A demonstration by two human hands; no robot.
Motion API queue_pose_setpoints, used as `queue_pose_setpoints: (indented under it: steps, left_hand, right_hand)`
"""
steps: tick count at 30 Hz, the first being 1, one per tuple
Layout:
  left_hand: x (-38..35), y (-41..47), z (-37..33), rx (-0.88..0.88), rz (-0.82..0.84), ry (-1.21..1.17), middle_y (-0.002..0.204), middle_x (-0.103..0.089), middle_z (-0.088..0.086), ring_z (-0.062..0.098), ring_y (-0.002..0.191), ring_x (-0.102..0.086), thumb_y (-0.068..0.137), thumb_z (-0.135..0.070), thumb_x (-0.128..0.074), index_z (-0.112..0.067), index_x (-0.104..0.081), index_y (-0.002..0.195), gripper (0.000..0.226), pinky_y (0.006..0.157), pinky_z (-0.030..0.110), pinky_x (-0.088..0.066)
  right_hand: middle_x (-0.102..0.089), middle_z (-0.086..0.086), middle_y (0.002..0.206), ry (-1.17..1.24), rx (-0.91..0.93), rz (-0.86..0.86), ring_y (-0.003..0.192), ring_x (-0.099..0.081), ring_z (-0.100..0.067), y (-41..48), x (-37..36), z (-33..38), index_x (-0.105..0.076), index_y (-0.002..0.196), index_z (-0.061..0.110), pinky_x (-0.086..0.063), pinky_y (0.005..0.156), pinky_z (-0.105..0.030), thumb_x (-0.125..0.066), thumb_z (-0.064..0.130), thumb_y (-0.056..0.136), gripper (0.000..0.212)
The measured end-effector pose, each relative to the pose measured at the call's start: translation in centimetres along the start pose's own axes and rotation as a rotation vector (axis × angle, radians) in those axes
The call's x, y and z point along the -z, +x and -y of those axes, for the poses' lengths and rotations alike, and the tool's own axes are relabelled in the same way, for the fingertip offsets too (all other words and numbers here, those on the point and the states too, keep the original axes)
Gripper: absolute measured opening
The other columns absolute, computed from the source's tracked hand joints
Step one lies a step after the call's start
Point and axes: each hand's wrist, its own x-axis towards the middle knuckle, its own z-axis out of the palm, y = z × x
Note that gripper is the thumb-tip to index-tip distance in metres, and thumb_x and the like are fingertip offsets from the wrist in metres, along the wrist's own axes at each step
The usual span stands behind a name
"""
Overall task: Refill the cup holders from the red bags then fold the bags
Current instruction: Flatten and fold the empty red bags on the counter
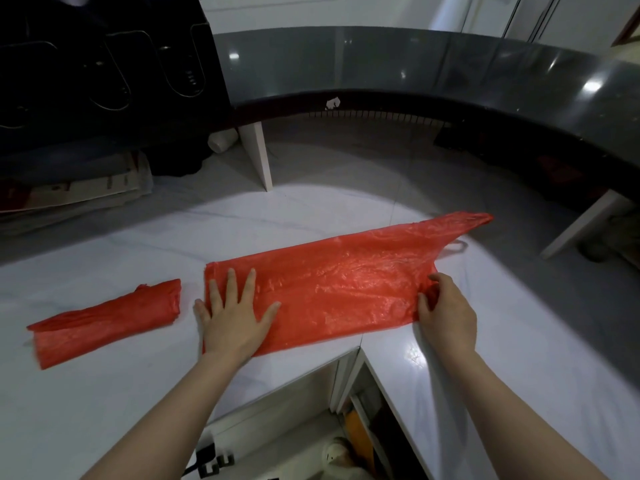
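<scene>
while the left hand (232,318) presses, fingers spread, on the nine o'clock end of the red bag (346,278) flat on the white counter (104,410) and the right hand (446,315) pinches its three o'clock edge, the slick film may slide, skewing the fold.

The spread red bag (339,285) is thin, translucent plastic film, finely crinkled and shiny where light catches it; the folded red bag (104,320) at near left is the same film (duller, being layered). The white counter (104,393) under both looks smooth and polished, with faint grey veins. The far raised ledge (519,71) is dark and glossy, mirroring lights. Flattened cardboard (86,192) at far left is matt
</scene>
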Motion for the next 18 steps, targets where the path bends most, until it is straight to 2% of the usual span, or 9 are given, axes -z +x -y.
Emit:
queue_pose_setpoints:
  steps: [3, 5, 7, 11, 14, 18]
  left_hand:
    - [1.2, -1.0, 0.5, 0.063, -0.232, -0.222, 0.158, -0.015, 0.010, 0.033, 0.144, -0.013, 0.092, -0.056, -0.037, -0.023, -0.018, 0.150, 0.070, 0.116, 0.051, -0.015]
    - [1.8, -1.6, 1.4, 0.108, -0.339, -0.323, 0.148, -0.037, 0.014, 0.034, 0.136, -0.031, 0.094, -0.041, -0.048, -0.015, -0.034, 0.144, 0.059, 0.110, 0.048, -0.029]
    - [2.0, -2.0, 2.4, 0.179, -0.380, -0.404, 0.133, -0.052, 0.016, 0.035, 0.123, -0.043, 0.093, -0.033, -0.054, -0.011, -0.045, 0.136, 0.049, 0.101, 0.047, -0.036]
    - [2.1, -2.9, 4.3, 0.266, -0.337, -0.487, 0.102, -0.066, 0.010, 0.030, 0.094, -0.059, 0.093, -0.038, -0.053, -0.008, -0.061, 0.110, 0.035, 0.081, 0.040, -0.047]
    - [1.9, -3.7, 5.0, 0.297, -0.279, -0.505, 0.081, -0.064, 0.003, 0.024, 0.076, -0.058, 0.093, -0.042, -0.052, -0.013, -0.063, 0.085, 0.032, 0.064, 0.033, -0.042]
    - [2.0, -3.8, 5.3, 0.335, -0.193, -0.553, 0.078, -0.064, 0.000, 0.019, 0.073, -0.058, 0.088, -0.035, -0.061, -0.015, -0.064, 0.080, 0.022, 0.065, 0.031, -0.041]
  right_hand:
    - [-0.065, 0.001, 0.103, -0.004, 0.004, -0.012, 0.087, -0.062, -0.022, 0.0, 0.0, 0.1, -0.051, 0.121, 0.021, -0.043, 0.068, -0.030, -0.054, 0.020, 0.090, 0.031]
    - [-0.065, 0.000, 0.104, -0.010, 0.008, -0.019, 0.088, -0.062, -0.024, 0.0, 0.0, 0.2, -0.052, 0.122, 0.020, -0.043, 0.068, -0.031, -0.054, 0.019, 0.090, 0.031]
    - [-0.065, -0.001, 0.103, -0.015, 0.006, -0.021, 0.087, -0.062, -0.025, 0.0, 0.0, 0.2, -0.052, 0.121, 0.020, -0.044, 0.068, -0.032, -0.053, 0.019, 0.090, 0.031]
    - [-0.065, -0.002, 0.101, -0.037, 0.008, -0.015, 0.085, -0.062, -0.025, 0.1, -0.1, 0.3, -0.051, 0.121, 0.019, -0.050, 0.069, -0.037, -0.052, 0.021, 0.091, 0.030]
    - [-0.065, -0.002, 0.101, -0.050, 0.010, -0.016, 0.084, -0.063, -0.025, 0.0, -0.2, 0.3, -0.050, 0.123, 0.019, -0.052, 0.068, -0.039, -0.051, 0.023, 0.092, 0.031]
    - [-0.065, -0.001, 0.101, -0.045, 0.013, -0.025, 0.083, -0.063, -0.024, -0.1, -0.3, 0.1, -0.050, 0.123, 0.020, -0.050, 0.067, -0.036, -0.052, 0.023, 0.092, 0.031]
